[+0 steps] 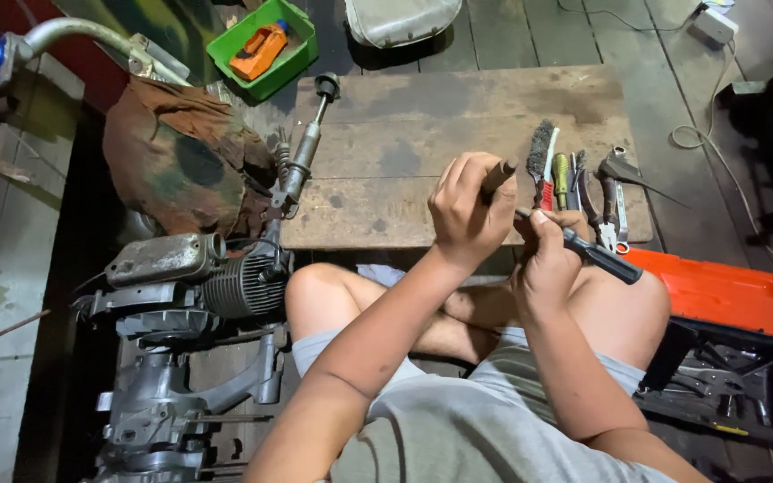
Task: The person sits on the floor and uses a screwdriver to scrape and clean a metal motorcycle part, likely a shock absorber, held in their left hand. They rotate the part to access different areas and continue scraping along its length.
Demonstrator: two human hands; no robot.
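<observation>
Screwdriver [583, 248], black-handled with a thin metal shaft, sits in the right hand [547, 259], whose fingers are wrapped tight round the handle; its tip points up-left at the small brown cylindrical part [497, 175] that the left hand [467, 207] holds. That hand's fingers are closed on the part, which pokes out above the knuckles. Both hands hover over the near edge of the wooden board [422, 134], above the person's crossed bare legs.

Going by size: the weathered board lies across the plank floor in front of the knees. To the left stands a grey engine block [181, 295] with cooling fins, with a rusty brown rag [181, 165] heaped behind it. A shock absorber [304, 148] lies slanted across the board's left edge. At the right, an orange toolbox lid [726, 291] rests beside the knee. A green plastic bin [266, 49] holding an orange object stands beyond the board. On the board's right end, just past the hands, lie a wire brush [540, 152], a yellow-handled tool [561, 179] and pliers [615, 192], side by side.
</observation>
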